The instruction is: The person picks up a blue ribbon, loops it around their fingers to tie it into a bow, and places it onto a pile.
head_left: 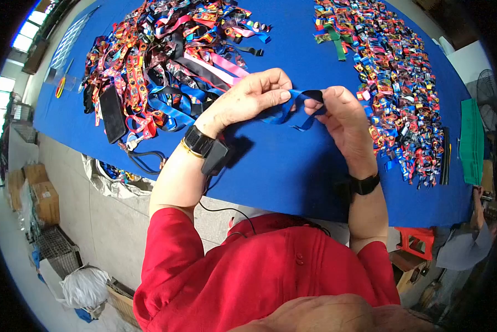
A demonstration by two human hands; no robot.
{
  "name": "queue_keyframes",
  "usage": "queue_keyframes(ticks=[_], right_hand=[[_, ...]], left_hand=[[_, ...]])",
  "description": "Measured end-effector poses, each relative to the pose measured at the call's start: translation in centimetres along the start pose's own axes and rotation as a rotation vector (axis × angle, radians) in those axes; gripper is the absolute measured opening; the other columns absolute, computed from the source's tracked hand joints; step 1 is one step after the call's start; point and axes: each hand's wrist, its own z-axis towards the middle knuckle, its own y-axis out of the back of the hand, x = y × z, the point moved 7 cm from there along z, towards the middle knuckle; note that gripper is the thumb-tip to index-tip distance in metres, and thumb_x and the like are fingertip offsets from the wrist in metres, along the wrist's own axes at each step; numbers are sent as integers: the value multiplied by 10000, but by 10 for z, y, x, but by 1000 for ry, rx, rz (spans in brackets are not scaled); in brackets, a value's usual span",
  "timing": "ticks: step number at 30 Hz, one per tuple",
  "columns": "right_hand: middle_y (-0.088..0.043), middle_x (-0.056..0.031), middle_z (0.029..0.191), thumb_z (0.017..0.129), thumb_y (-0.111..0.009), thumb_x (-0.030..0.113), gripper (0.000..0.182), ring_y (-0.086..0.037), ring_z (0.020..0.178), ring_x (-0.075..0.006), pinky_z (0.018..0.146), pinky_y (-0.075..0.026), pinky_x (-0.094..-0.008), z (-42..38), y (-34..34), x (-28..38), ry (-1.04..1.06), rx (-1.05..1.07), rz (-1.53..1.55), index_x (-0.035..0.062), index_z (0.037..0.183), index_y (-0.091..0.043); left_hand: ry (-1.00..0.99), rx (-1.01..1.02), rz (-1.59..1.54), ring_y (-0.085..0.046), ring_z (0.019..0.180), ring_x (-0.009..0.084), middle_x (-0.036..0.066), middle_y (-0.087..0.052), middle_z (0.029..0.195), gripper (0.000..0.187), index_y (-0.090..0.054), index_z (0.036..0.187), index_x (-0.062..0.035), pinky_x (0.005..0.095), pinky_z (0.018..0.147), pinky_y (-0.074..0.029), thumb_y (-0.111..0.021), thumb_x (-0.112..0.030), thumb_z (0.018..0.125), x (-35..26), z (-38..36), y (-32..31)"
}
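Note:
A blue ribbon strap (pixel 283 115) with a dark underside stretches and loops between my two hands above the blue-covered table (pixel 281 171). My left hand (pixel 256 97) pinches it between thumb and fingers. On the other side, my right hand (pixel 345 119) is closed on the strap near its folded part, and a short end hangs down below. Close beyond my left hand lies a tangled heap of printed straps (pixel 143 66) in red, yellow, black, blue and pink. To the right of my right hand, bundled colourful straps (pixel 397 88) lie in long rows.
A black phone-like slab (pixel 113 113) lies on the heap's near left edge, beside a dark cord loop (pixel 149 160). Yellow-handled scissors (pixel 60 87) rest at the far left. A green strap (pixel 337 41) lies by the rows. A red stool (pixel 416 242) stands below the table's right edge.

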Motion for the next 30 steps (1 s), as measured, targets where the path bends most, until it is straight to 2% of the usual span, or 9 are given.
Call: queue_keyframes(ticks=[2,5,6,12,14,16,20,27,30], right_hand=[[-700,-69,928,977,-632,140,149,-655,800,-96,670,-488,-190,-1,1,-2,-21,-80,-100,36,1070,-580],[-671,-34,854,961,-657,128,181,-604,708,-60,573,-390,-163,-1,9,-5,68,-56,-166,48,1106,-582],[-627,-2,780,971,-625,135,163,-531,631,-41,534,-323,-172,0,9,-6,82,-86,-141,51,1108,-595],[-513,17,667,978,-540,148,175,-450,563,-54,504,-315,-205,-1,15,3,16,-84,-124,25,1082,-607],[-484,15,644,978,-541,151,179,-426,540,-59,494,-307,-214,-4,24,8,41,-121,-88,19,1082,-600],[-457,13,621,978,-537,156,184,-396,518,-65,483,-297,-224,-4,30,11,76,-191,-42,15,1083,-591],[-431,7,604,983,-527,150,177,-368,508,-72,477,-279,-240,-8,43,26,184,-378,-14,18,1089,-580],[-444,7,652,1007,-530,148,161,-387,528,-68,497,-301,-248,-16,63,57,407,-437,90,22,1098,-570],[-588,-26,830,1001,-553,162,185,-529,713,-85,654,-408,-235,-16,57,60,367,-444,-32,14,1099,-606]], left_hand=[[-69,45,-93,-530,689,83,-11,-571,781,188,-541,1068,-44,243,641,-448,-580,-224,1029,3,3,-6],[14,32,-171,-520,667,87,-7,-559,780,188,-533,1074,-46,243,631,-447,-577,-223,1029,-1,1,-11],[46,9,-125,-508,650,77,-21,-544,782,205,-535,1094,-64,233,620,-437,-585,-250,1027,-1,1,-9],[88,-84,25,-494,787,8,-80,-538,863,279,-573,1089,-78,167,688,-390,-766,-118,893,-2,-1,1],[130,-123,81,-502,690,24,-59,-556,797,163,-612,998,-67,190,625,-410,-716,-178,940,1,-1,6],[163,-150,92,-517,596,51,-15,-610,751,178,-640,945,-57,217,565,-430,-647,-228,991,5,0,11],[130,-141,1,-579,640,71,37,-684,826,168,-653,976,-31,224,603,-464,-606,-188,1013,7,0,14],[124,-231,-67,-607,685,86,42,-691,848,173,-657,1008,-19,235,663,-489,-602,-183,1015,5,-1,23],[81,-220,-69,-603,703,88,38,-683,847,182,-651,1007,-15,245,696,-493,-596,-189,1018,2,0,25]])
